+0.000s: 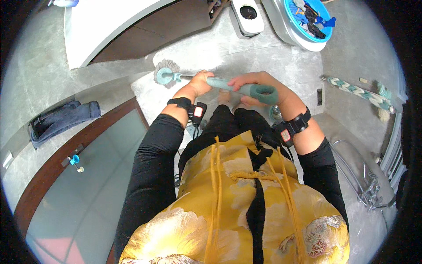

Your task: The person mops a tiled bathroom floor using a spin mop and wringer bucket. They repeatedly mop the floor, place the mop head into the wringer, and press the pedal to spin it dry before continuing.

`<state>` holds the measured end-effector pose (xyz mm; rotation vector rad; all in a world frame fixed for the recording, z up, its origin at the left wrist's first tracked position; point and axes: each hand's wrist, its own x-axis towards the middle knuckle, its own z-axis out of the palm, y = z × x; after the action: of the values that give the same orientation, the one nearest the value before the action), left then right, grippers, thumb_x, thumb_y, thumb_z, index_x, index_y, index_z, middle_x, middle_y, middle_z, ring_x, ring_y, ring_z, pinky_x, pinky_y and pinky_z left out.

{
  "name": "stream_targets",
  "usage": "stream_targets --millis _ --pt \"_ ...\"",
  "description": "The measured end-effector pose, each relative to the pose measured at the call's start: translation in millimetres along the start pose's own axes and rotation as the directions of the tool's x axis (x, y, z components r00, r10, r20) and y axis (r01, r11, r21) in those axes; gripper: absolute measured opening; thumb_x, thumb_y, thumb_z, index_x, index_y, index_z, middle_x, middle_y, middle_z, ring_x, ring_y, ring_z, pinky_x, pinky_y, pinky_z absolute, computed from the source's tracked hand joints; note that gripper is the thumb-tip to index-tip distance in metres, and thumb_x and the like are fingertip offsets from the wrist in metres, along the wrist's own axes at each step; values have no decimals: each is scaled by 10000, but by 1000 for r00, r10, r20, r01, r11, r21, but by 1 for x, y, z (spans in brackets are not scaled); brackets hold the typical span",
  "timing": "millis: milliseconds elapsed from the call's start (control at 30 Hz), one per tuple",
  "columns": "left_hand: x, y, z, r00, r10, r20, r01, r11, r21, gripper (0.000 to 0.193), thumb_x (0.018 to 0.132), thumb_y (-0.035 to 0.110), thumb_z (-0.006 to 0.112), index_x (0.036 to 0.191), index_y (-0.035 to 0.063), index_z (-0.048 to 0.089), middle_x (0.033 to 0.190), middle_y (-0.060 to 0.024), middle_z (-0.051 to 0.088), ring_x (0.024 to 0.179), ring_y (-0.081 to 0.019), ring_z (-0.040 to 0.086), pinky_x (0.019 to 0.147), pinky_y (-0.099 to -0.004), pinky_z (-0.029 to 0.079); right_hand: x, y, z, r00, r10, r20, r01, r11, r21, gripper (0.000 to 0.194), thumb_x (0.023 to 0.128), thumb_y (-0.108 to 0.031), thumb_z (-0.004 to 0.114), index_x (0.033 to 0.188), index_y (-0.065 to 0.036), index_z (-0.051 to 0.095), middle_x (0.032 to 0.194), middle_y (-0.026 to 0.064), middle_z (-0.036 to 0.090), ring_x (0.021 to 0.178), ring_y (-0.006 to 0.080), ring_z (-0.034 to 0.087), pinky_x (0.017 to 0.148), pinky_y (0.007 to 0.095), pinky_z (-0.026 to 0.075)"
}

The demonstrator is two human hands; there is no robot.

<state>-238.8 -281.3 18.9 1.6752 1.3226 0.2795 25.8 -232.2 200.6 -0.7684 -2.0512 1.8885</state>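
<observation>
A round-headed mop [165, 75] with a grey fringe and a teal disc rests at the upper left of the floor. Its metal pole runs right into a long teal handle [219, 82], which ends in a wider, darker sleeve near me. My left hand [200, 83] grips the pole where the handle begins. Around the thicker part of the handle, my right hand [260, 82] has its fingers curled from above and its thumb below. Black straps with small devices sit on both forearms. My bare feet [225, 95] are partly hidden under the handle.
A white bin [249, 18] stands ahead, beside a blue basin [329, 31] of clothes on a white fixture. The vanity cabinet [155, 29] is at upper left. A frosted door [99, 175] and towel [66, 120] are left; shower fittings [369, 191] are right.
</observation>
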Motion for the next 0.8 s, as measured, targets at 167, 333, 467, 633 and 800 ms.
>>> stream_targets --millis 167,333,467,633,800 --pt "-7 -1 0 962 -169 213 196 974 -113 182 705 28 630 877 87 646 823 -93 659 801 -250 636 762 -331 503 5 9 5 994 -65 -90 84 972 220 254 798 -68 713 1045 -65 654 1176 96 659 1094 202 606 962 345 460" --pt "4 27 16 983 -22 182 33 998 -58 183 709 26 630 881 87 644 823 -93 658 795 -242 633 755 -334 499 -31 3 1 976 -71 -207 118 968 223 234 807 -56 703 1034 -46 648 1130 94 665 1073 204 606 946 348 462" --pt "33 71 30 973 104 205 -94 994 -57 122 728 50 620 844 86 627 822 -138 647 796 -315 619 754 -350 495 -78 -13 -17 952 -86 -293 120 988 100 221 809 -41 697 1024 -50 647 1095 84 667 1039 196 613 912 337 474" --pt "83 139 75 927 264 265 -262 964 -44 157 704 70 651 860 84 636 875 -137 644 871 -315 627 792 -377 503 -157 -37 -38 909 -80 -408 48 995 -88 229 787 -48 713 1005 -61 645 1064 95 675 973 218 647 843 326 503" --pt "125 218 145 818 478 321 -502 865 -10 249 693 88 679 941 80 658 958 -129 650 939 -296 629 833 -374 498 -248 -57 -41 847 -56 -529 -66 976 -210 252 764 -41 710 1004 -60 636 1123 134 664 1001 262 643 844 341 498"
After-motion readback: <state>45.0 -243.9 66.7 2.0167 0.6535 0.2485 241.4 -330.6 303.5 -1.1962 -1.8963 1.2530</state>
